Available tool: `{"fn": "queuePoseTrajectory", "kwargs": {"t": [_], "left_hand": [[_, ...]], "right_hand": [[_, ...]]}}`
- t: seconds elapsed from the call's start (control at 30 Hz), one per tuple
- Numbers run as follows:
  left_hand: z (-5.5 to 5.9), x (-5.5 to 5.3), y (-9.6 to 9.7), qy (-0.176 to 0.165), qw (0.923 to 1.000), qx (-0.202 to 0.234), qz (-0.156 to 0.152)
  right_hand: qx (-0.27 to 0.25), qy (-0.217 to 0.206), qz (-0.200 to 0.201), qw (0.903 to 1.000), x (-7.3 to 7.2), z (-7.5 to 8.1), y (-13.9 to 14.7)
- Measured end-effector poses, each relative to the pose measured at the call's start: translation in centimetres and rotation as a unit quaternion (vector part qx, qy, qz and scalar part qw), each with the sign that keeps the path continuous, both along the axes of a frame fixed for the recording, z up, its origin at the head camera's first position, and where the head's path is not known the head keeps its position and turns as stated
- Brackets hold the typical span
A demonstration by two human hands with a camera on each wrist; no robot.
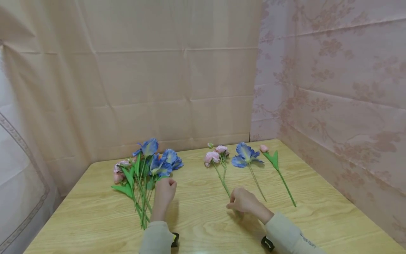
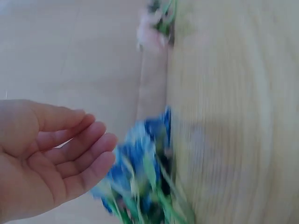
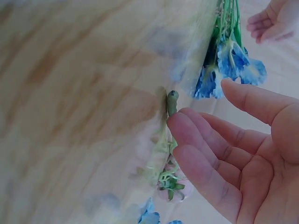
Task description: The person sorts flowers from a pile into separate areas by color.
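In the head view, my left hand [image 1: 165,197] is over the table beside a bunch of artificial flowers [image 1: 144,192], which includes blue irises [image 1: 160,166], pink blooms and green leaves. Its fingers are loosely curved and hold nothing in the left wrist view. My right hand [image 1: 245,201] is at the lower end of a pink-flowered stem [image 1: 222,178] with two blooms and a bud. In the right wrist view its fingertips lie against or just beside the stem end [image 3: 172,100], while the thumb stands apart from the fingers. Whether they touch the stem is unclear.
Right of the pink stem lie a single blue iris [image 1: 245,155] and a pink tulip [image 1: 275,164] with green leaves. The wooden table [image 1: 196,225] meets a beige cloth [image 1: 177,88] at the back and a patterned cloth [image 1: 342,98] at the right.
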State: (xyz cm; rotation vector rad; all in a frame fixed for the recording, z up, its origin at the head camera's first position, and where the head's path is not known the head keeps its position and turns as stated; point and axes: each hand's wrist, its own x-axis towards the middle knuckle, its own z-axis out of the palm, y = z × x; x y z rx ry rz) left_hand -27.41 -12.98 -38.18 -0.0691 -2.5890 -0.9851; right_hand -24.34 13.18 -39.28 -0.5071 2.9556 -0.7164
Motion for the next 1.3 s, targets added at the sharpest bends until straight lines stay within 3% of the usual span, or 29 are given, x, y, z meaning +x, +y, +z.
{"fn": "queuePoseTrajectory", "kwargs": {"t": [0.2,0.33,0.47,0.7,1.03,1.3], "left_hand": [[-0.1,0.0,-4.3,0.016,0.9951,0.012,0.097],[-0.3,0.4,-6.5,0.014,0.992,0.026,0.122],[-0.5,0.8,-8.0,-0.006,0.9904,0.008,0.138],[-1.2,1.1,-8.7,-0.059,0.9885,-0.016,0.138],[-2.3,1.0,-8.9,-0.052,0.9885,-0.017,0.141],[-2.1,0.9,-9.1,-0.091,0.9867,-0.01,0.134]], "right_hand": [[-0.006,-0.01,0.005,0.9999,0.1,-0.2,0.1],[-0.014,-0.015,0.01,0.9997,0.1,-0.2,0.0],[-0.017,-0.02,0.009,0.9996,0.1,-0.1,0.1],[-0.015,-0.021,0.002,0.9997,0.0,0.2,-0.1],[-0.009,-0.019,0.003,0.9998,0.0,0.2,0.0],[-0.01,-0.021,0.005,0.9997,0.0,0.2,-0.1]]}}
